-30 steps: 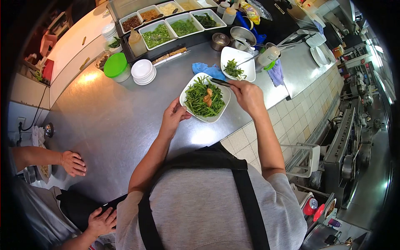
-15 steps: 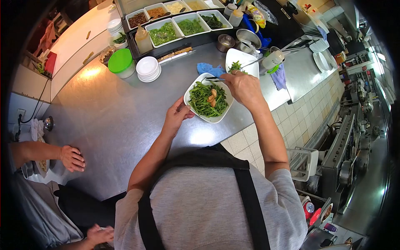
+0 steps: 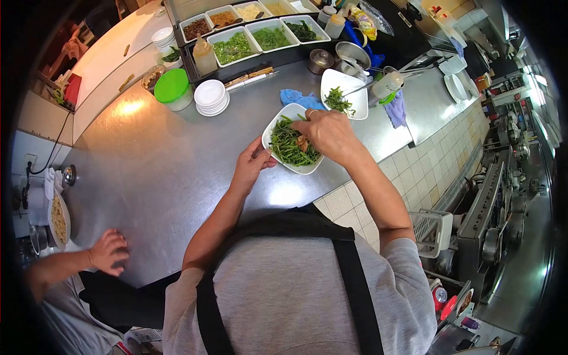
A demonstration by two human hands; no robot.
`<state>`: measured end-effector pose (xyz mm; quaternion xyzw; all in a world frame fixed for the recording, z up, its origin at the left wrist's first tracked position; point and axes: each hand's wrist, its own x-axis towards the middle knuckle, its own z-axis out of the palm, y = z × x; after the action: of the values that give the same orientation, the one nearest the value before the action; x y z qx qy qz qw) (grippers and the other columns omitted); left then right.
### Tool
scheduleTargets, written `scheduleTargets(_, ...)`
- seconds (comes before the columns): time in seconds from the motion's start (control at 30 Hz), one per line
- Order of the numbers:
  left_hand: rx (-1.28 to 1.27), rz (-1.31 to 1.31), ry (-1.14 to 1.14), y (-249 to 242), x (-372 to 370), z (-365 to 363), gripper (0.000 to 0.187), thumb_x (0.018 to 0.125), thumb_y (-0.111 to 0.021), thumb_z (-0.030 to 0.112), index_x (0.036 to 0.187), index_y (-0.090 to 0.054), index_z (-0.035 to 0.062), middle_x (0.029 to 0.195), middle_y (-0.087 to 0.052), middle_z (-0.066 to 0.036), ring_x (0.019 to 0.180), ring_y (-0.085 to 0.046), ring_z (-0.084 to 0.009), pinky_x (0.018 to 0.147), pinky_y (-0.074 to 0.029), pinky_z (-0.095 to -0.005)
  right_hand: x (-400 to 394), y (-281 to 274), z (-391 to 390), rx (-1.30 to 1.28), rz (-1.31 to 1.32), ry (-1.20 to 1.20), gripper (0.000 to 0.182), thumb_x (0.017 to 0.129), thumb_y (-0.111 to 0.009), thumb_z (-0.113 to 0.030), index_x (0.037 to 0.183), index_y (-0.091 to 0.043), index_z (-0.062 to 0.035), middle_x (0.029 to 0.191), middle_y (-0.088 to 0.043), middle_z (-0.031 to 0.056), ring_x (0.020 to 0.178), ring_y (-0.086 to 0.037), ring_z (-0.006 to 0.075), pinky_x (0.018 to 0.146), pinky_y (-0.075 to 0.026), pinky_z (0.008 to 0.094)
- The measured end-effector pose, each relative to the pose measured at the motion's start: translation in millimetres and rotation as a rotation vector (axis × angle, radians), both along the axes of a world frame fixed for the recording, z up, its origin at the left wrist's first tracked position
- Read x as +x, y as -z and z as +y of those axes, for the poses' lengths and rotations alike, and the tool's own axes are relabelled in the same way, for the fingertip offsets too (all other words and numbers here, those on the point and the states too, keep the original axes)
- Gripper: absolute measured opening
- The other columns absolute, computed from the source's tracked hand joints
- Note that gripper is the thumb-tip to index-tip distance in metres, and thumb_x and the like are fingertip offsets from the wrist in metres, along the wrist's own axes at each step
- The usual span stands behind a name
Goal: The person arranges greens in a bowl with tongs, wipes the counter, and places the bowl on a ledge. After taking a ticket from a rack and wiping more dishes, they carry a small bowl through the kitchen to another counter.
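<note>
A white squarish bowl (image 3: 307, 170) of cooked green vegetables (image 3: 288, 142) sits on the steel counter, with some light brown pieces on top. My left hand (image 3: 251, 165) grips its left rim, thumb on the edge. Over the bowl's right side, my right hand (image 3: 329, 135) is closed with its fingers down at the greens. It holds slim dark tongs, now almost wholly hidden by the hand and the food. Just behind, a white square dish (image 3: 359, 109) carries a smaller heap of greens (image 3: 338, 100) and a long metal utensil.
A blue cloth (image 3: 300, 98) lies behind the bowl. Stacked small white dishes (image 3: 210, 94), a green-lidded tub (image 3: 173, 89) and trays of chopped toppings (image 3: 232, 49) line the back. At left, a co-worker's hand (image 3: 109, 252) hovers by the counter edge. Tiled floor (image 3: 414, 171) lies to the right.
My right hand has moved left and down from the bowl's far right rim to over the greens, covering the tongs. My left hand stays put. The co-worker's arm has shifted down.
</note>
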<state>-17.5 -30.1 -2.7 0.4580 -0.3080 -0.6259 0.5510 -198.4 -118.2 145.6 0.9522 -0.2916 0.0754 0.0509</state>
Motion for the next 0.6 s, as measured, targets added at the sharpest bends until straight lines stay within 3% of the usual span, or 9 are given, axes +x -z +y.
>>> scheduleTargets(0.47, 0.053, -0.018, 0.029, -7, 3, -6, 0.045, 0.092, -0.053, 0.01, 0.136, -0.044, 0.0026, 0.099, -0.061, -0.006, 0.078, -0.062, -0.0111, 0.072, -0.054, -0.0249, -12, -9, 28, 0.058, -0.114, 0.009, 0.023, 0.075, -0.065, -0.014, 0.097, -0.07, -0.0153, 0.075, -0.062, 0.0069, 0.062, -0.063, 0.0246, 0.054, -0.05, 0.0363)
scheduleTargets(0.6, 0.055, -0.049, 0.041, -9, 5, -10, 0.044, 0.092, -0.054, 0.01, 0.134, -0.046, 0.0021, 0.097, -0.062, -0.005, 0.076, -0.061, -0.0104, 0.07, -0.053, -0.0241, -18, 12, 29, 0.046, -0.113, 0.014, 0.021, 0.077, -0.064, -0.015, 0.097, -0.07, -0.0167, 0.072, -0.06, 0.0053, 0.061, -0.063, 0.0235, 0.053, -0.05, 0.0362)
